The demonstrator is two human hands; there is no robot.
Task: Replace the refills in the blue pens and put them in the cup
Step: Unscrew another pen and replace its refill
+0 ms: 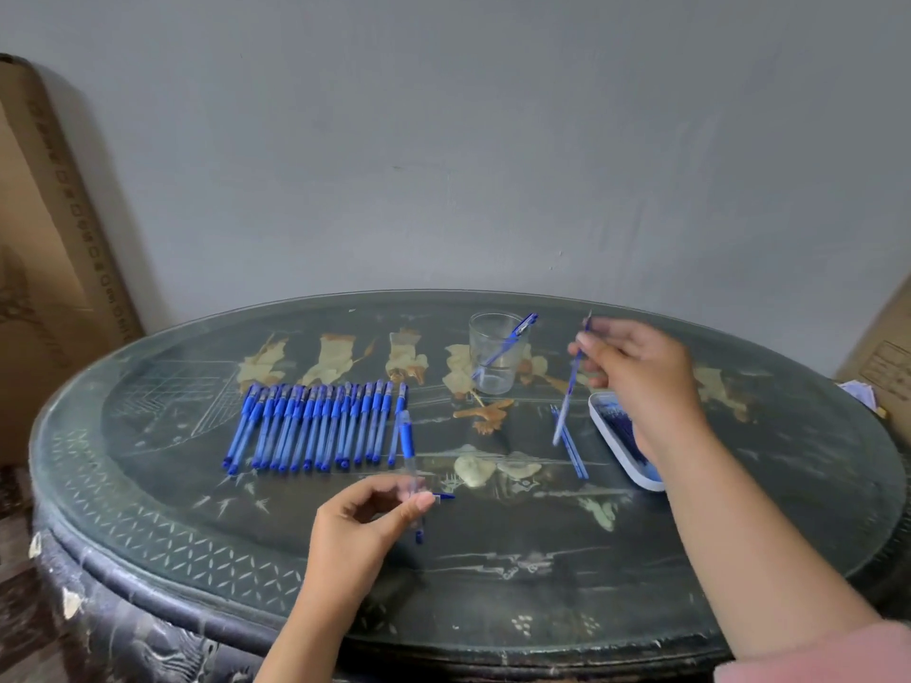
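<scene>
My right hand (636,372) pinches a refill (572,382), long axis near upright. My left hand (365,520) pinches the pen barrel (407,436), well left of the refill. The cup (495,352) stands beyond, nearer my right hand.

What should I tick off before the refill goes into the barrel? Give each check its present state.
1. Left hand holds the barrel: ok.
2. Right hand pinches a refill: ok.
3. Barrel emptied of its old refill: cannot tell, the frame is blurred there.
4. Refill lined up with the barrel's open end: not ok, the two hands are well apart.
5. Cup upright with room: ok, only one pen leans in it.
</scene>
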